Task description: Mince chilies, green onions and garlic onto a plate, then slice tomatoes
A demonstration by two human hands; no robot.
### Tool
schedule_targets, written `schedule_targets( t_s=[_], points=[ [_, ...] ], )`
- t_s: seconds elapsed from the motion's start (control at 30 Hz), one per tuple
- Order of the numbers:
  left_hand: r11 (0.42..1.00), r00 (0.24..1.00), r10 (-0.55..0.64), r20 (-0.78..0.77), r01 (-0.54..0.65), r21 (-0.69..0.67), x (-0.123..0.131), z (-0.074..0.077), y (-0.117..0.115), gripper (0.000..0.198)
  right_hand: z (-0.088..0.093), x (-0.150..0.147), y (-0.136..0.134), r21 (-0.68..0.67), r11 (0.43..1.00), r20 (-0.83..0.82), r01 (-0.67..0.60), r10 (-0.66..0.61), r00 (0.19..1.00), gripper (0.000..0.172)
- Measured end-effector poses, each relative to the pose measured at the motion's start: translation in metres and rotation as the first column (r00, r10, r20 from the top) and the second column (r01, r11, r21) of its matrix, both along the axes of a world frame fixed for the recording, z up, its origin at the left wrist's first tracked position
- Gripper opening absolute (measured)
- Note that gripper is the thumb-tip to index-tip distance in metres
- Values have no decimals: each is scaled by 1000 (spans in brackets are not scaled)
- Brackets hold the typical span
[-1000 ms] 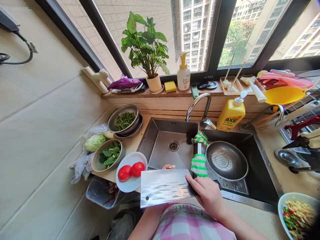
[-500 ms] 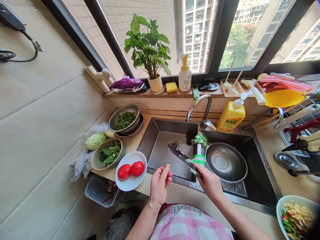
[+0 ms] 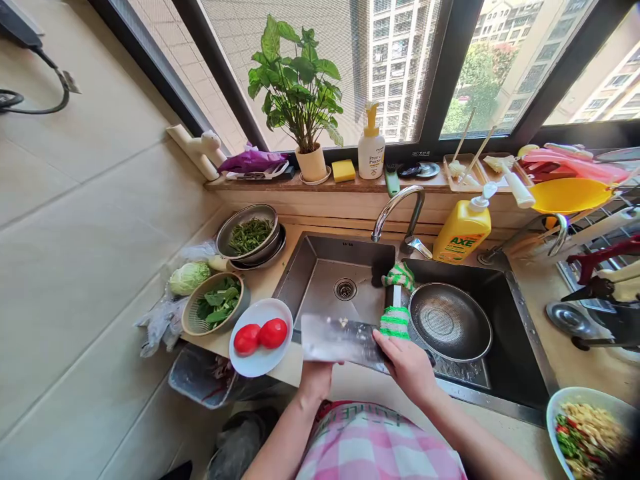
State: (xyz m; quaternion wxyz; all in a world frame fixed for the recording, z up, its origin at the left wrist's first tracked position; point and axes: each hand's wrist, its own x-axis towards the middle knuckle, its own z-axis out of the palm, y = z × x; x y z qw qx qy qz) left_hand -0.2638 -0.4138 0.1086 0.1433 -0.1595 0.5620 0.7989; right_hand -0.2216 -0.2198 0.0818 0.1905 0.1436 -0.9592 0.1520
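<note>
My right hand (image 3: 407, 363) is closed around the handle of a cleaver (image 3: 337, 339) in front of the sink. The broad blade is turned flat toward me, wet, with small pale bits stuck near its upper edge. Behind and below the blade is my left hand (image 3: 316, 381); its fingers are hidden by the steel, so whether they hold anything does not show. Left of the blade, two red tomatoes (image 3: 273, 333) lie on a white plate (image 3: 261, 365). Beyond the blade is the left sink basin (image 3: 327, 283) with its drain.
A frying pan (image 3: 453, 320) rests in the right basin. Green-striped cloths (image 3: 395, 323) hang over the divider below the faucet (image 3: 395, 210). Bowls of greens (image 3: 220, 303) and beans (image 3: 250, 235) stand left; a bowl of chopped food (image 3: 587, 427) stands right. A bin (image 3: 200, 383) is below.
The cleaver has swung from pointing away over the sink to lying crosswise with its blade face toward me. My left hand, earlier pinching a small pale piece, is now largely behind the blade.
</note>
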Motion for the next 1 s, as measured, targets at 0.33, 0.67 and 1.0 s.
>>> schedule_targets(
  t_s=[0.33,0.67,1.0],
  points=[
    [997,996,-47,-70,42,-63,-17,17,6,29,-3,13,-14,-529,838,224,135,-16,974,29],
    [997,973,33,-226,-46,-56,-21,11,1,22,22,18,-24,-614,753,353,236,-5,935,23],
    [995,991,55,-120,-45,89,-23,15,-5,26,9,28,-11,-547,822,230,158,-34,973,25]
  ],
)
